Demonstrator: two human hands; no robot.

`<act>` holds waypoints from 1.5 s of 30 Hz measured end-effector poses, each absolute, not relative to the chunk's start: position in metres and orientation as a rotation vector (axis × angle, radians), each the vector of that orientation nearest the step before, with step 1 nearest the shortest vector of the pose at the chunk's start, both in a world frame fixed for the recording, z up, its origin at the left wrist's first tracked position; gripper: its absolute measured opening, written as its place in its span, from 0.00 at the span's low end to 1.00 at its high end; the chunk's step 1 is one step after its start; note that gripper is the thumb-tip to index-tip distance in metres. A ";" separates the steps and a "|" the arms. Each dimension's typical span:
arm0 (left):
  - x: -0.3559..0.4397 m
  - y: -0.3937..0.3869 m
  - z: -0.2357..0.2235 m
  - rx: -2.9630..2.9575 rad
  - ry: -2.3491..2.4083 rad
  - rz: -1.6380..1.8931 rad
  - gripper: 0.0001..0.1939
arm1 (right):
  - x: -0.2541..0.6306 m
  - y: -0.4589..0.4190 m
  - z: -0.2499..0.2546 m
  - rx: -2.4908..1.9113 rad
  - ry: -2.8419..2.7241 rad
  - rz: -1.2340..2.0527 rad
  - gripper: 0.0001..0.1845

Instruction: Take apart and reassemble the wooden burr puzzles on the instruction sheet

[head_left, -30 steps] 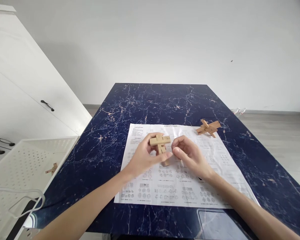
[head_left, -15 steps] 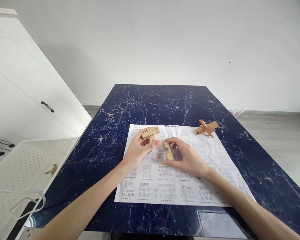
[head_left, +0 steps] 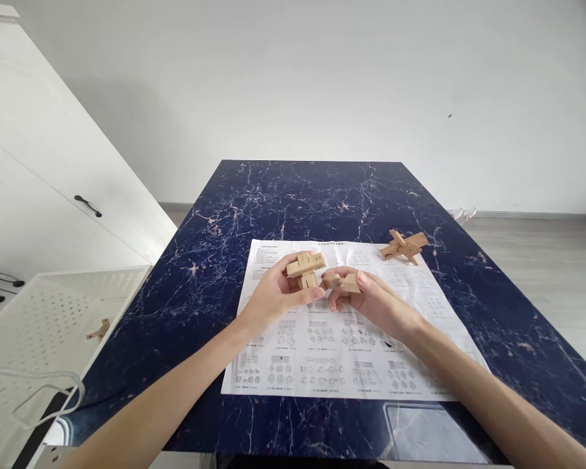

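Observation:
My left hand [head_left: 274, 293] is closed around a small group of interlocked light wooden puzzle pieces [head_left: 305, 264], with dark marks on the upper faces. Just to its right, my right hand [head_left: 371, 301] pinches a single notched wooden puzzle piece [head_left: 348, 283], lying roughly sideways with its notch upward. The two hands are close together, above a white printed sheet [head_left: 322, 352] covered in rows of small diagrams. Fingers hide part of both wooden items.
An assembled wooden cross-shaped puzzle [head_left: 404, 247] rests at the sheet's far right corner on the dark blue marbled table [head_left: 293, 195]. Left of the table, a white perforated tray [head_left: 53, 299] holds another small wooden cross [head_left: 98, 330] and a white cable [head_left: 39, 372].
My right hand has turned its notched piece from upright to sideways and brought it nearer the left. My left hand has shifted slightly right with its pieces.

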State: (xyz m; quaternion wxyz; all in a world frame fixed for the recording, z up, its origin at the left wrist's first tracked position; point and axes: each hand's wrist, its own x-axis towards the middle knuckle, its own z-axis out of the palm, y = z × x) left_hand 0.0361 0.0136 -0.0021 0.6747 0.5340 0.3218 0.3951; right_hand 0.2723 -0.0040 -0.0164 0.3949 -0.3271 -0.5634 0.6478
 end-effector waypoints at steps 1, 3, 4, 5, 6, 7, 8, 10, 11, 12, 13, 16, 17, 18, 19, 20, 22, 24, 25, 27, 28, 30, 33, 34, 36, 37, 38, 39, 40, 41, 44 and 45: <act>0.036 0.013 -0.002 1.213 0.729 0.887 0.34 | 0.272 -0.004 -0.016 -0.849 -1.429 1.625 0.31; 0.037 0.013 -0.002 1.227 0.741 0.877 0.33 | 0.271 -0.005 -0.015 -0.908 -1.461 1.542 0.31; 0.037 0.013 -0.003 1.213 0.738 0.873 0.31 | 0.270 -0.006 -0.015 -0.964 -1.498 1.461 0.30; 0.038 0.014 -0.003 1.182 0.728 0.870 0.28 | 0.269 -0.007 -0.015 -1.041 -1.548 1.347 0.29; 0.038 0.014 -0.003 1.136 0.710 0.871 0.26 | 0.268 -0.008 -0.016 -1.133 -1.605 1.207 0.29; 0.039 0.014 -0.003 1.083 0.687 0.873 0.24 | 0.267 -0.008 -0.018 -1.225 -1.664 1.057 0.30; 0.040 0.015 -0.004 1.032 0.667 0.878 0.24 | 0.266 -0.009 -0.020 -1.305 -1.722 0.918 0.32; 0.041 0.015 -0.005 0.969 0.663 0.894 0.21 | 0.264 -0.010 -0.024 -1.387 -1.851 0.722 0.34; 0.041 0.015 -0.006 0.958 0.678 0.904 0.20 | 0.262 -0.011 -0.026 -1.387 -1.924 0.663 0.33; 0.042 0.015 -0.006 0.956 0.699 0.915 0.18 | 0.261 -0.011 -0.027 -1.368 -1.993 0.616 0.31; 0.042 0.015 -0.007 0.959 0.726 0.929 0.17 | 0.260 -0.011 -0.029 -1.338 -2.053 0.576 0.30; 0.042 0.015 -0.010 1.003 0.779 0.952 0.18 | 0.259 -0.011 -0.028 -1.253 -2.114 0.497 0.28; 0.042 0.015 -0.011 1.031 0.785 0.953 0.19 | 0.259 -0.011 -0.026 -1.239 -2.092 0.494 0.27; 0.042 0.015 -0.011 1.064 0.790 0.948 0.19 | 0.260 -0.012 -0.024 -1.227 -2.055 0.502 0.25; 0.042 0.014 -0.011 1.100 0.799 0.939 0.20 | 0.260 -0.012 -0.021 -1.221 -2.009 0.523 0.22; 0.042 0.013 -0.010 1.140 0.813 0.926 0.21 | 0.261 -0.012 -0.019 -1.224 -1.961 0.562 0.19; 0.043 0.011 -0.006 1.236 0.864 0.893 0.21 | 0.262 -0.014 -0.015 -1.257 -1.872 0.694 0.18; 0.046 0.007 -0.002 1.345 0.902 0.854 0.21 | 0.262 -0.015 -0.013 -1.295 -1.819 0.851 0.22; 0.047 0.005 -0.001 1.394 0.905 0.836 0.20 | 0.261 -0.016 -0.013 -1.307 -1.811 0.912 0.25; 0.049 0.001 0.000 1.456 0.889 0.810 0.19 | 0.259 -0.018 -0.013 -1.311 -1.819 0.994 0.29; 0.050 0.000 0.000 1.471 0.877 0.805 0.18 | 0.258 -0.018 -0.014 -1.309 -1.822 1.028 0.30; 0.051 -0.001 -0.001 1.483 0.861 0.802 0.18 | 0.256 -0.019 -0.014 -1.303 -1.816 1.093 0.31; 0.051 -0.002 -0.003 1.489 0.852 0.796 0.18 | 0.254 -0.019 -0.012 -1.273 -1.807 1.140 0.30; 0.051 -0.002 -0.004 1.491 0.849 0.795 0.18 | 0.253 -0.019 -0.012 -1.258 -1.811 1.136 0.30; 0.050 -0.002 -0.004 1.497 0.843 0.800 0.18 | 0.253 -0.020 -0.010 -1.224 -1.820 1.122 0.30; 0.050 -0.002 -0.004 1.501 0.839 0.806 0.18 | 0.252 -0.020 -0.010 -1.207 -1.823 1.116 0.30; 0.050 -0.002 -0.003 1.504 0.837 0.810 0.18 | 0.252 -0.020 -0.009 -1.195 -1.826 1.113 0.29; 0.050 -0.002 -0.003 1.505 0.835 0.813 0.18 | 0.252 -0.021 -0.009 -1.187 -1.828 1.112 0.29; 0.050 -0.002 -0.003 1.504 0.836 0.812 0.18 | 0.252 -0.021 -0.010 -1.183 -1.828 1.112 0.29; 0.050 -0.002 -0.002 1.503 0.834 0.809 0.18 | 0.253 -0.022 -0.010 -1.180 -1.830 1.111 0.29; 0.050 -0.002 -0.001 1.497 0.825 0.798 0.18 | 0.253 -0.023 -0.011 -1.171 -1.834 1.104 0.28; 0.050 -0.002 -0.001 1.498 0.823 0.795 0.18 | 0.253 -0.023 -0.011 -1.166 -1.832 1.108 0.27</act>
